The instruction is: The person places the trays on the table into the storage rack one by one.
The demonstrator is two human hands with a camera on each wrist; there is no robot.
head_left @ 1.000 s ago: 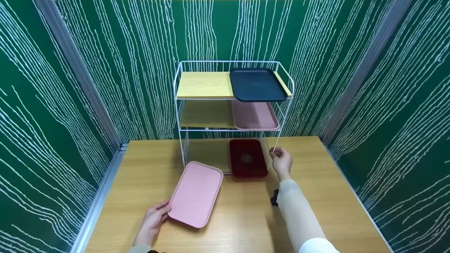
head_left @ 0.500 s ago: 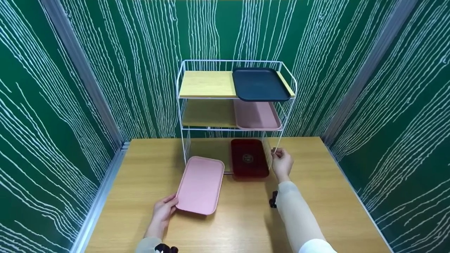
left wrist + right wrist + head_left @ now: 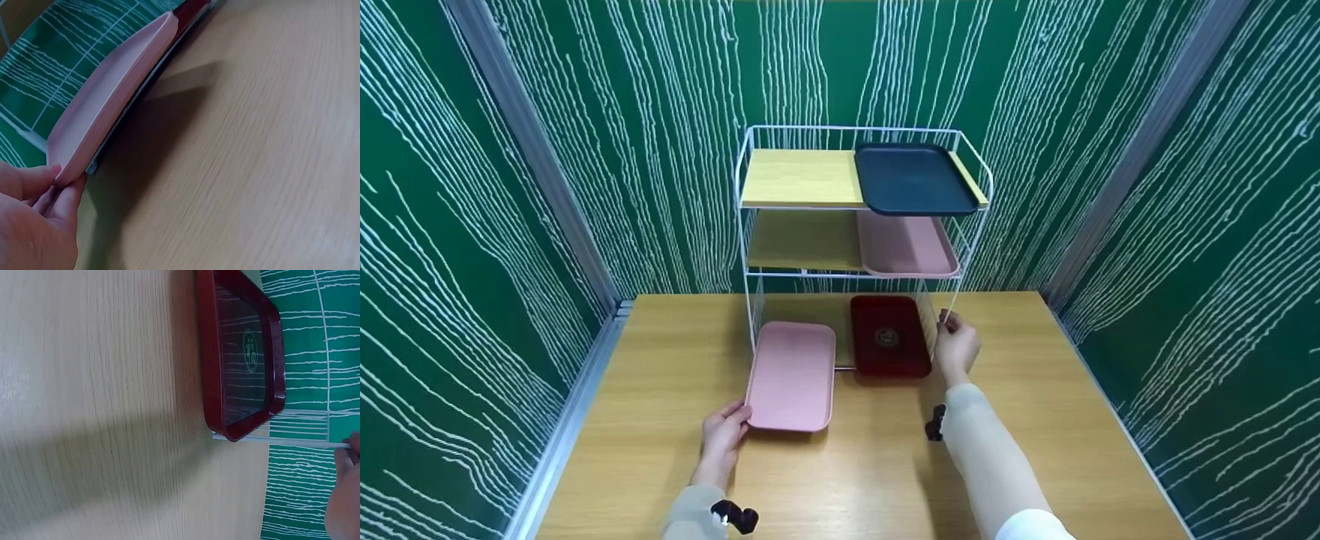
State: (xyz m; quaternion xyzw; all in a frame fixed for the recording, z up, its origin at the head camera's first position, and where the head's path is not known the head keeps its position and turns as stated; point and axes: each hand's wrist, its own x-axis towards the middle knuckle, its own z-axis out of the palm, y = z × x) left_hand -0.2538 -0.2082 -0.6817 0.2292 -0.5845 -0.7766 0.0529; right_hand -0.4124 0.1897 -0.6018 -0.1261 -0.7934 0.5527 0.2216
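My left hand (image 3: 725, 433) pinches the near left corner of a pink tray (image 3: 792, 377), thumb on top and fingers beneath. The tray's far end overlaps the left half of the rack's lowest level in the head view. In the left wrist view, the pink tray (image 3: 112, 93) is held above the table, its shadow falling beside it. My right hand (image 3: 958, 346) grips the front right post of the white wire rack (image 3: 747, 300) low down; the right wrist view shows the fingers round that thin white post (image 3: 304, 442). A dark red tray (image 3: 890, 336) sits on the lowest level's right side.
On the rack's top wooden shelf (image 3: 802, 177) a dark blue tray (image 3: 916, 178) lies at the right. Another pink tray (image 3: 907, 244) is on the right of the middle shelf (image 3: 804, 241). The wooden table (image 3: 660, 375) meets green walls with white lines (image 3: 660, 150).
My left hand has moved the pink tray forward toward the rack's lowest level and turned it straighter. My right hand stays on the rack's post.
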